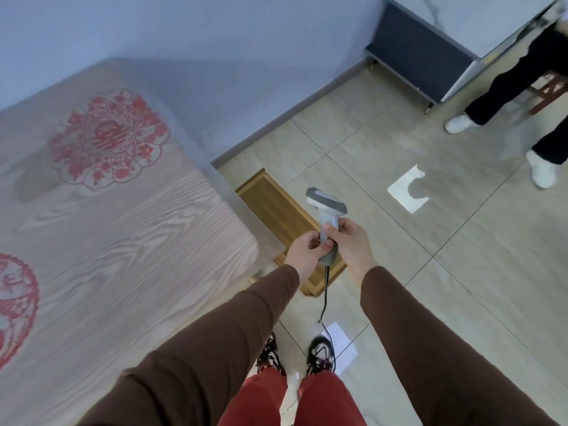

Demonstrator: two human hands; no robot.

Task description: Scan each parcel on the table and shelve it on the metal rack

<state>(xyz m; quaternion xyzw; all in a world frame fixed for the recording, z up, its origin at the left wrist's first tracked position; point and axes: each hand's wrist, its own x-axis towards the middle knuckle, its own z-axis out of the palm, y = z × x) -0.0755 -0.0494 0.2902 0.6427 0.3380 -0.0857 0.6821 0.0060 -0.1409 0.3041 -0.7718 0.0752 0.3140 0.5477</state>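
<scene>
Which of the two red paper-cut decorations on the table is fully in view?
The flower-shaped red paper-cut at the far end of the table. The round one nearer the person is cut off by the left picture edge.

We seem to be in a room of a home, fitted out for parcel work. We see pale glossy floor tiles (384, 142), a blue-grey wall (215, 41) with a dark skirting, and a wood-grain table (123, 241) bearing 2 red paper-cut decorations (107, 136). A marble-topped cabinet (430, 56) on short metal legs stands in the corner. A low wooden stool (276, 207) sits beside the table.
</scene>
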